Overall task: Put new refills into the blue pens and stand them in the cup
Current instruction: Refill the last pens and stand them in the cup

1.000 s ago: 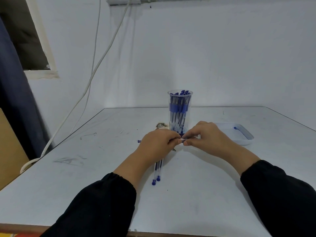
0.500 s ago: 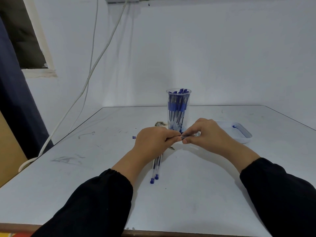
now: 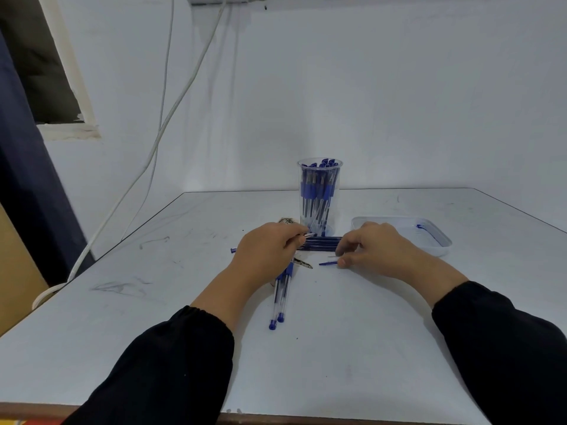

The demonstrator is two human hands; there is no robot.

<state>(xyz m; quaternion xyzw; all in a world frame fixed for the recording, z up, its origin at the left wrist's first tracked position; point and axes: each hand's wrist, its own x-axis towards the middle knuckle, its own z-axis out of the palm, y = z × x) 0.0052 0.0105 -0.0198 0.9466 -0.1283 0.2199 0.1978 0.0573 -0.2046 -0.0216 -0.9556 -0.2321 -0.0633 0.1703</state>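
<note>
At the centre of the frame the left hand (image 3: 270, 250) pinches a pen (image 3: 307, 235) by its tip. The right hand (image 3: 372, 248), fingers curled, pinches a small blue cap (image 3: 327, 263) against the table (image 3: 352, 332). Refills (image 3: 322, 243) lie between them, just below the pen-filled cup (image 3: 319, 197).

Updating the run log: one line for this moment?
left hand: grips pen | right hand: by loose blue cap | refills: flat before cup
</note>
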